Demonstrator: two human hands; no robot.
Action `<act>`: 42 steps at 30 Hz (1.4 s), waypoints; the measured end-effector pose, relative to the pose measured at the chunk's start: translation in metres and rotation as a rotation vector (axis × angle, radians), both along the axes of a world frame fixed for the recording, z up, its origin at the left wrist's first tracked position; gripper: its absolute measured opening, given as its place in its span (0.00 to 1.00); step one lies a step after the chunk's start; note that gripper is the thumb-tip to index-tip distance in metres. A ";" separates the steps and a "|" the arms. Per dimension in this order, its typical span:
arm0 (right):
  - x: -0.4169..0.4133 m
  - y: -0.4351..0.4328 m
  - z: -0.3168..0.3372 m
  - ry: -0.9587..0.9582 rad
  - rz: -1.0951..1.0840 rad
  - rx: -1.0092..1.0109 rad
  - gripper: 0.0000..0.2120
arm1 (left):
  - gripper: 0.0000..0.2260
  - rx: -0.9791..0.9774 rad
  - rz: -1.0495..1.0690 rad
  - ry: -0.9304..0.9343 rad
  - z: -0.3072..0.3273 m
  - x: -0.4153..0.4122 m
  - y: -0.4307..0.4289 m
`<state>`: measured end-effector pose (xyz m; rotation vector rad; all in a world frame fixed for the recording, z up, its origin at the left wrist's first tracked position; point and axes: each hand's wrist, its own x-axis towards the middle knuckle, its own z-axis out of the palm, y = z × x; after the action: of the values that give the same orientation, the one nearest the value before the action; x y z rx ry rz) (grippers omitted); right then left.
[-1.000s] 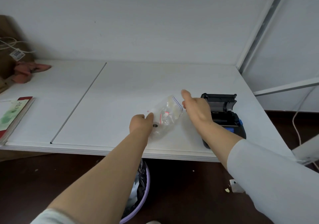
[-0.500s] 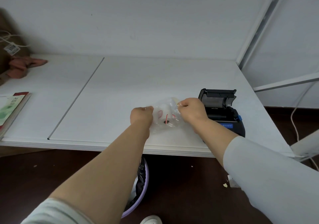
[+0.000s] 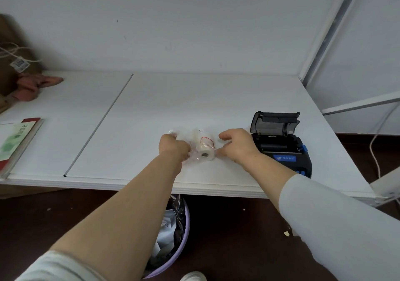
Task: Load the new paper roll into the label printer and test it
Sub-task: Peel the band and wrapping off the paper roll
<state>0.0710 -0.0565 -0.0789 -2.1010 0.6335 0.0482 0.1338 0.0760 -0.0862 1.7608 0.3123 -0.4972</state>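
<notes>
A white paper roll (image 3: 205,153) lies inside a clear plastic zip bag (image 3: 195,139) with a red seal line, on the white table (image 3: 151,112). My left hand (image 3: 173,146) grips the bag's left side. My right hand (image 3: 237,144) has its fingers curled, with the fingertips on the bag's right edge beside the roll and the thumb raised apart from them. The black label printer (image 3: 283,151) stands just right of my right hand. Its lid (image 3: 273,122) is tipped up and the paper bay is open.
Beneath the table's front edge is a purple waste bin (image 3: 175,235) lined with a black bag. Books (image 3: 17,144) lie at the left edge, a pink cloth (image 3: 35,85) at the back left. A white cable (image 3: 374,151) hangs to the right.
The bag has turned so the roll's end now faces me. My right hand has shifted slightly right and loosened its pinch, with the thumb lifted. My left hand keeps its hold.
</notes>
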 end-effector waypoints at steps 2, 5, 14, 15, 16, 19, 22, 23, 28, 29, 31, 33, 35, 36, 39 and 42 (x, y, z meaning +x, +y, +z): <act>0.001 0.001 0.003 -0.007 0.053 0.014 0.28 | 0.19 -0.011 0.004 0.019 -0.001 0.001 0.002; 0.004 0.001 0.006 0.000 0.100 0.107 0.30 | 0.14 -0.022 0.006 0.007 -0.004 0.002 0.002; 0.011 0.003 -0.006 -0.007 0.103 0.224 0.15 | 0.12 -0.028 0.052 0.002 -0.013 0.006 0.003; 0.011 0.003 -0.005 -0.005 0.109 0.228 0.12 | 0.12 -0.017 0.043 0.000 -0.013 0.004 0.003; 0.010 0.003 -0.005 -0.005 0.120 0.228 0.11 | 0.13 -0.001 0.030 -0.008 -0.013 0.003 0.004; 0.008 0.005 -0.004 -0.006 0.137 0.177 0.14 | 0.12 0.018 0.001 -0.044 -0.013 0.000 0.004; 0.008 0.007 -0.001 0.032 0.126 0.145 0.08 | 0.10 -0.011 0.019 -0.052 -0.013 -0.005 0.002; 0.008 0.007 0.000 0.048 0.120 0.138 0.09 | 0.10 -0.022 0.029 -0.043 -0.013 -0.006 0.001; 0.006 0.007 0.004 0.085 0.070 0.169 0.10 | 0.12 -0.085 0.083 0.022 -0.014 -0.010 -0.001; 0.005 0.007 0.005 0.077 0.065 0.183 0.10 | 0.12 -0.090 0.085 0.024 -0.015 -0.010 -0.001; 0.005 0.007 0.006 0.038 0.033 0.193 0.12 | 0.11 -0.082 0.096 0.010 -0.017 -0.009 -0.002; 0.004 0.006 0.008 -0.048 -0.029 0.192 0.19 | 0.10 -0.031 0.109 -0.041 -0.018 -0.007 -0.003; 0.003 0.003 0.011 -0.156 -0.092 0.217 0.28 | 0.11 0.014 0.132 -0.092 -0.015 -0.004 -0.004; 0.001 0.001 0.014 -0.212 -0.118 0.237 0.29 | 0.12 0.025 0.148 -0.106 -0.013 -0.004 -0.005; -0.002 -0.006 0.022 -0.357 -0.188 0.288 0.22 | 0.18 0.019 0.179 -0.118 -0.003 -0.005 -0.010; -0.007 -0.013 0.026 -0.409 -0.232 0.324 0.18 | 0.32 -0.097 0.205 -0.063 0.007 -0.006 -0.019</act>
<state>0.0638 -0.0691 -0.0525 -1.6487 0.5709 -0.3764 0.1274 0.0566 -0.0791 1.6259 0.4118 -0.3040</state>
